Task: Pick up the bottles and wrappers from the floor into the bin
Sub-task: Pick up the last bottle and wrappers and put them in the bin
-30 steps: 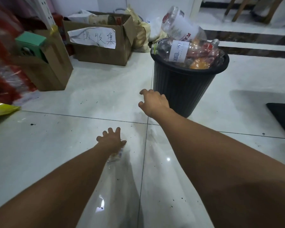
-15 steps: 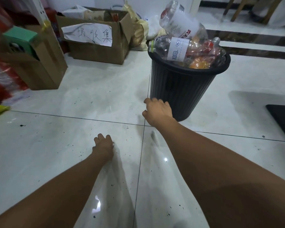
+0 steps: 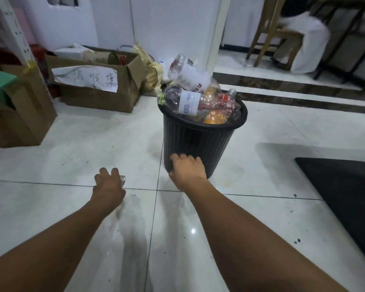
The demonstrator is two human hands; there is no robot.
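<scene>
left of centre my left hand curls its fingers on a clear wrapper by the floor, my right hand hangs loose and empty just beside the black bin at centre, and i fear a nudge or one more item topples its heaped bottles back out.

I count one black bin at centre; two labelled bottles on top, upper bottle and lower bottle; two cardboard boxes at left, large box and side box; one wrapper; one mat at right.
</scene>
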